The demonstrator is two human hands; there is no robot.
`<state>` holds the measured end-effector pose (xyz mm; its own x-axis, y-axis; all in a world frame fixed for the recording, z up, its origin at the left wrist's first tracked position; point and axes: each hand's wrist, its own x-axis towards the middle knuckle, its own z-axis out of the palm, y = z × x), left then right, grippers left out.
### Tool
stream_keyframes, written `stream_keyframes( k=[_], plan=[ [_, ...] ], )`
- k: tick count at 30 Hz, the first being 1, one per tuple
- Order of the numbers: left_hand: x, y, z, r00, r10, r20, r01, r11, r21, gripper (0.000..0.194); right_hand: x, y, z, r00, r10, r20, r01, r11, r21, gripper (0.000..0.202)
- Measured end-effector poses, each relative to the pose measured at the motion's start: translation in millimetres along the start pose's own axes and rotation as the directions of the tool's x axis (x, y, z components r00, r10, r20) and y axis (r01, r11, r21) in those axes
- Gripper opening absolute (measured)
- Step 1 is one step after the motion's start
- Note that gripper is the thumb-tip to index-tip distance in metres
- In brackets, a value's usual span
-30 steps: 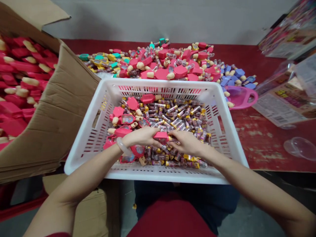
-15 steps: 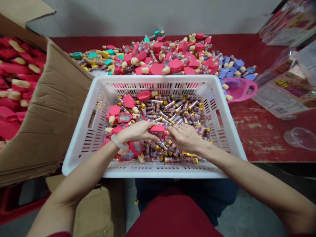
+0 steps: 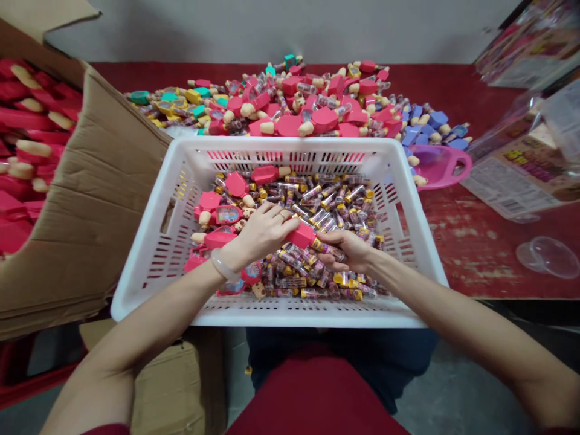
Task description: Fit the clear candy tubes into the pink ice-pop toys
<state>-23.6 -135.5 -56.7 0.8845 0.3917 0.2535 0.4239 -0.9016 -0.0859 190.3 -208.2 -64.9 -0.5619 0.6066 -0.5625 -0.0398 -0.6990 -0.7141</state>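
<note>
My left hand [image 3: 270,228] is closed on a red plastic toy piece [image 3: 302,235] above the white basket [image 3: 299,319]. My right hand [image 3: 347,251] holds a small clear tube with a yellow cap [image 3: 330,249] against the toy's right end; whether the two are joined I cannot tell. Many such tubes with dark contents [image 3: 317,208] fill the middle and right of the basket. Along its left side lie several red toys with beige ends [image 3: 229,214], some showing a clear window.
Behind the basket a heap of red, yellow, green and blue toys [image 3: 290,124] covers the red table [image 3: 480,241]. A cardboard box [image 3: 104,181] with red toys stands left. On the right are a pink scoop [image 3: 441,166], printed packages [image 3: 521,169] and a clear plastic cup [image 3: 550,257].
The left hand has rolled over so its back faces up, turning the red toy. My right hand has moved slightly right and turned, exposing the tube it holds.
</note>
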Motion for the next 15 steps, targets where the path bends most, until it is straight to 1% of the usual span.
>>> stream_keyframes(
  k=[1,2,3,4,5,6,7,8,9,10,11,12,13,14,15],
  plan=[
    [1,-1,-0.4,1.0,-0.014,0.017,0.015,1.0,-0.024,0.022,1,-1,0,1.0,-0.012,-0.01,0.011,0.999,-0.048,0.04],
    [1,-2,-0.3,0.998,-0.031,0.046,0.034,0.998,-0.061,0.021,1,-1,1,0.997,-0.049,-0.058,0.04,0.989,-0.144,0.042],
    [1,-4,0.0,0.995,-0.051,0.091,0.061,0.992,-0.109,0.02,2,-1,1,0.983,-0.122,-0.135,0.079,0.953,-0.291,0.043],
    [1,-5,0.3,0.986,-0.078,0.149,0.103,0.981,-0.165,0.021,3,0,1,0.949,-0.239,-0.208,0.114,0.871,-0.478,0.042],
    [0,-6,0.5,0.971,-0.107,0.216,0.156,0.962,-0.225,0.023,3,0,0,0.892,-0.382,-0.241,0.13,0.728,-0.673,0.038],
    [-1,-8,0.4,0.949,-0.13,0.288,0.215,0.933,-0.288,0.025,3,1,0,0.824,-0.523,-0.219,0.119,0.537,-0.835,0.033],
    [-3,-9,0.0,0.924,-0.145,0.355,0.274,0.897,-0.347,0.027,3,3,0,0.763,-0.629,-0.149,0.088,0.33,-0.94,0.029],
    [-4,-10,-0.6,0.9,-0.152,0.408,0.325,0.857,-0.4,0.029,3,4,-1,0.724,-0.687,-0.061,0.053,0.144,-0.988,0.028],
    [-5,-10,-1.1,0.886,-0.153,0.437,0.36,0.822,-0.442,0.03,2,5,0,0.709,-0.705,0.015,0.023,0.002,-1.0,0.028],
    [-5,-10,-1.4,0.885,-0.149,0.441,0.37,0.801,-0.47,0.031,1,6,1,0.708,-0.704,0.058,-0.005,-0.087,-0.996,0.027],
    [-6,-10,-1.2,0.894,-0.148,0.424,0.36,0.8,-0.48,0.03,0,7,2,0.714,-0.696,0.069,-0.031,-0.13,-0.991,0.027],
    [-6,-9,-0.4,0.909,-0.15,0.39,0.336,0.817,-0.468,0.029,-2,8,5,0.725,-0.687,0.053,-0.052,-0.131,-0.99,0.028],
    [-7,-8,1.0,0.926,-0.151,0.347,0.302,0.849,-0.434,0.028,-4,7,7,0.74,-0.672,0.015,-0.062,-0.091,-0.994,0.029],
    [-7,-7,2.8,0.942,-0.144,0.302,0.259,0.885,-0.386,0.027,-6,7,10,0.759,-0.65,-0.036,-0.061,-0.016,-0.998,0.03],
    [-7,-6,4.8,0.957,-0.13,0.259,0.215,0.918,-0.333,0.026,-9,6,12,0.779,-0.62,-0.092,-0.051,0.083,-0.995,0.03]
  ],
)
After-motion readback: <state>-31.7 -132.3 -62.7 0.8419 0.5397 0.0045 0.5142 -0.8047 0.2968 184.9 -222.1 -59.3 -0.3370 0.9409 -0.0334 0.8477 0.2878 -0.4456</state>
